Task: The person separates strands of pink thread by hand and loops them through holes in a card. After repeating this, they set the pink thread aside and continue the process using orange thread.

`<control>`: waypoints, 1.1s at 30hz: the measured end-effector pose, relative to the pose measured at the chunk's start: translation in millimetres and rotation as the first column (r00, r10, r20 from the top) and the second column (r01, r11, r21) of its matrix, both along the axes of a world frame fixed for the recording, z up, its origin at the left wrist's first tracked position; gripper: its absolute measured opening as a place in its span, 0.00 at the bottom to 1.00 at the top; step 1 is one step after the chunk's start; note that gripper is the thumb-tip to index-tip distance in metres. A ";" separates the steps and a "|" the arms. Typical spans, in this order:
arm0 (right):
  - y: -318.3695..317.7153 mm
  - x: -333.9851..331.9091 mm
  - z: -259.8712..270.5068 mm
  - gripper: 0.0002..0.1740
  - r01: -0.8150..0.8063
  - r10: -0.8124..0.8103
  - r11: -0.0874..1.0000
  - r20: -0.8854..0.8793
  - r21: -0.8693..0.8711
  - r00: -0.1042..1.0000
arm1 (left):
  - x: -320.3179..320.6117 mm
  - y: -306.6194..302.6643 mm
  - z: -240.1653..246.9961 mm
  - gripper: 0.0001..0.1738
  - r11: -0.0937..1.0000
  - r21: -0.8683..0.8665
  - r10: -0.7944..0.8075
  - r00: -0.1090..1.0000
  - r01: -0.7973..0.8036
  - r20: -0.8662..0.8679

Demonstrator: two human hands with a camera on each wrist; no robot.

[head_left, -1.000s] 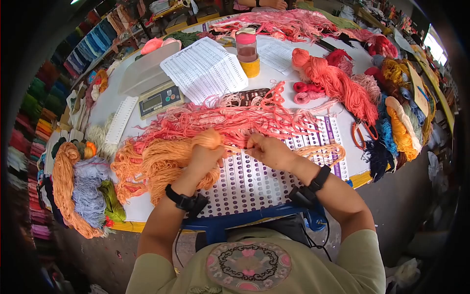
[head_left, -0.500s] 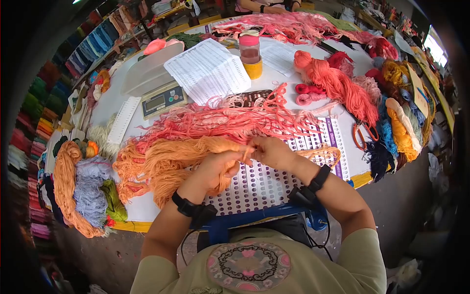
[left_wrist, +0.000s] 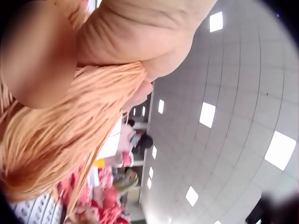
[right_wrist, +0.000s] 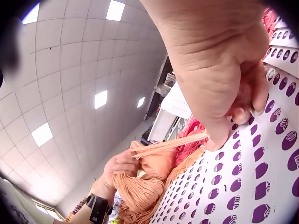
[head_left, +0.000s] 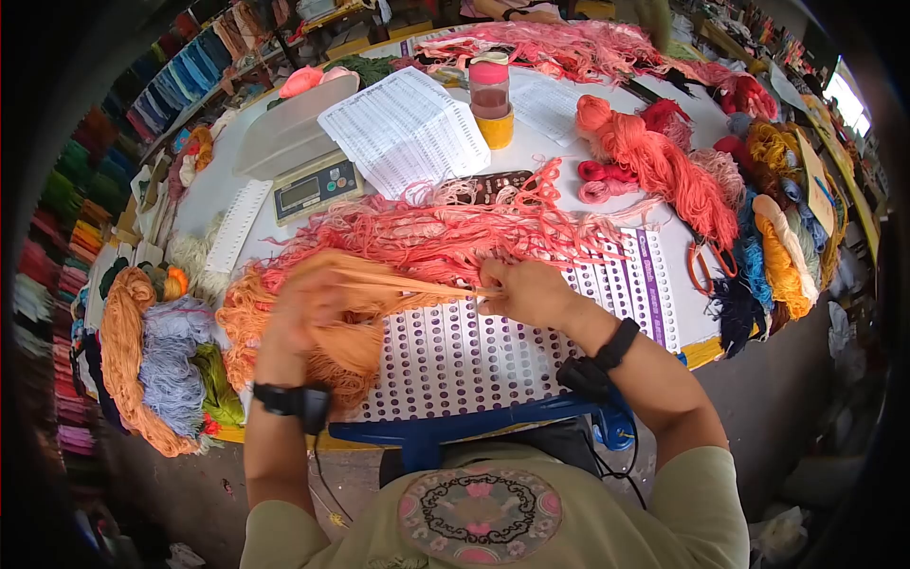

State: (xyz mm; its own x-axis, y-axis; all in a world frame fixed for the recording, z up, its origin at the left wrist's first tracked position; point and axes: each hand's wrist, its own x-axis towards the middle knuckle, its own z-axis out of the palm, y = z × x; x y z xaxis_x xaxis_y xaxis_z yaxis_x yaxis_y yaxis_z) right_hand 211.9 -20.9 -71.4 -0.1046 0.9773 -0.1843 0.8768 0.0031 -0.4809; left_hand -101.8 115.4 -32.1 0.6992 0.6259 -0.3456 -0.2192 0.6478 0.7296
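Observation:
My left hand [head_left: 308, 308], blurred in the head view, is at the orange yarn bundle [head_left: 346, 356]; in the right wrist view its fingers curl round the yarn [right_wrist: 140, 191]. The right hand [head_left: 531, 292] pinches the thin end of an orange strand, which stretches taut between both hands. In the right wrist view that strand [right_wrist: 173, 143] runs to the right thumb, and the other fingers are curled. Punched white card strips [head_left: 464, 360] with purple dots lie below. Pink-red yarn [head_left: 408, 232] is spread just behind the hands.
Behind stand a scale [head_left: 318, 190], printed sheets [head_left: 403, 133] and a bottle [head_left: 489, 90]. Scissors [head_left: 700, 268] and coral yarn [head_left: 664, 166] lie at the right. Lavender yarn [head_left: 173, 356] and other skeins hang at the left table edge. Another person's arm [head_left: 517, 9] is at the far side.
My left hand has moved away to the left with the orange yarn, drawing the strand out long. The right hand has stayed nearly in place, pinching its end.

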 end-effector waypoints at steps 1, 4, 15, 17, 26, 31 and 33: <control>-0.3 0.5 1.5 0.24 0.003 -0.003 1.000 -0.005 0.012 1.000 | -38.8 23.2 -17.1 0.04 0.990 -0.138 0.032 0.969 0.002 0.245; -0.7 3.4 -6.2 0.23 -0.006 0.006 0.998 -0.007 0.070 1.000 | -79.1 31.8 15.2 0.10 0.941 -0.034 0.338 0.941 -0.337 0.005; -11.4 -37.4 19.1 0.14 0.301 -0.141 0.940 -0.625 0.157 0.767 | 42.5 -86.3 34.6 0.23 0.775 0.593 0.233 0.971 -0.217 0.050; -19.7 -55.4 46.2 0.08 0.341 -0.081 0.928 -0.809 0.152 0.582 | 64.8 -101.9 42.2 0.22 0.866 0.439 0.169 0.967 -0.238 0.192; -42.3 -81.5 66.7 0.03 0.300 -0.022 0.949 -0.924 0.101 0.381 | 87.2 -131.0 33.5 0.34 0.856 0.510 0.035 0.994 -0.083 0.103; -45.4 -84.5 68.1 0.05 0.263 -0.072 0.965 -0.978 -0.018 0.197 | 77.3 -129.0 28.7 0.28 0.868 0.468 0.098 0.982 -0.163 0.160; -46.1 -84.4 68.2 0.06 0.212 -0.099 0.975 -0.986 -0.070 0.131 | 75.7 -129.5 27.4 0.27 0.885 0.430 0.110 0.977 -0.179 0.181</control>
